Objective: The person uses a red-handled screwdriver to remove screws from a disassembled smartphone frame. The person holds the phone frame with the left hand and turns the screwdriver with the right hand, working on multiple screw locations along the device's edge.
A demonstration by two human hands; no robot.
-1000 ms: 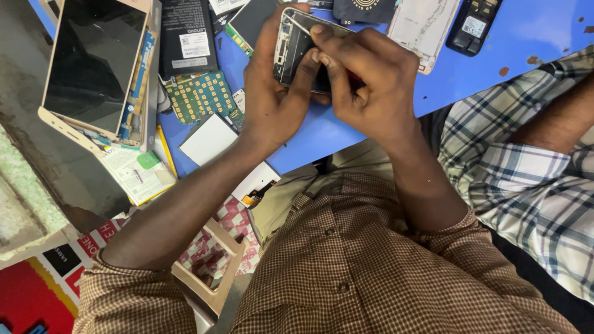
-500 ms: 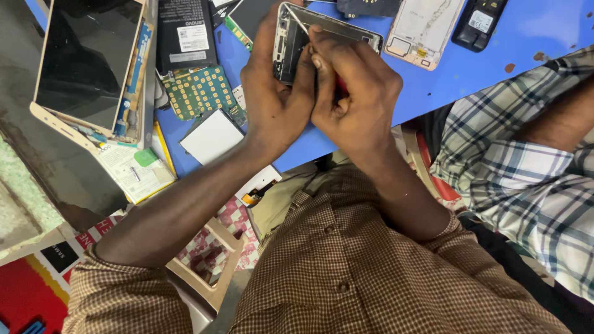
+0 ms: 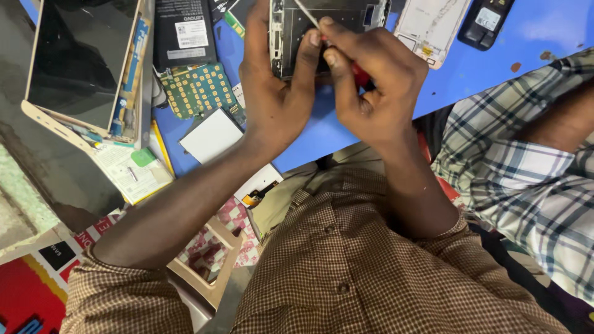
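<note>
The opened smartphone with its back cover off and grey metal frame showing (image 3: 328, 34) lies on the blue tabletop (image 3: 495, 80) at the far edge of my view, its upper part cut off. I judge it light but fragile: the thin frame would flex if squeezed across the middle, and the bare board inside should not be pressed, so the long side edges are the place to hold it.

My left hand (image 3: 272, 93) is clamped on the phone's left edge, the fingers curled over the near end and the thumb lying along the side. My right hand (image 3: 371, 86) is closed tight around a thin screwdriver with a red handle and slim metal shaft (image 3: 307, 15); thumb and forefinger pinch it near the shaft, and the tip points into the phone's interior, though I cannot tell just what it touches. The two hands sit close together, the fingertips nearly meeting over the phone.

To my left lie a green keypad circuit board (image 3: 198, 89), a black flat battery (image 3: 184, 34) and a white rectangular card (image 3: 211, 135). Further left a large tablet with a dark screen (image 3: 80, 62) rests on loose parts. A white phone back cover (image 3: 430, 28) lies to the right.
</note>
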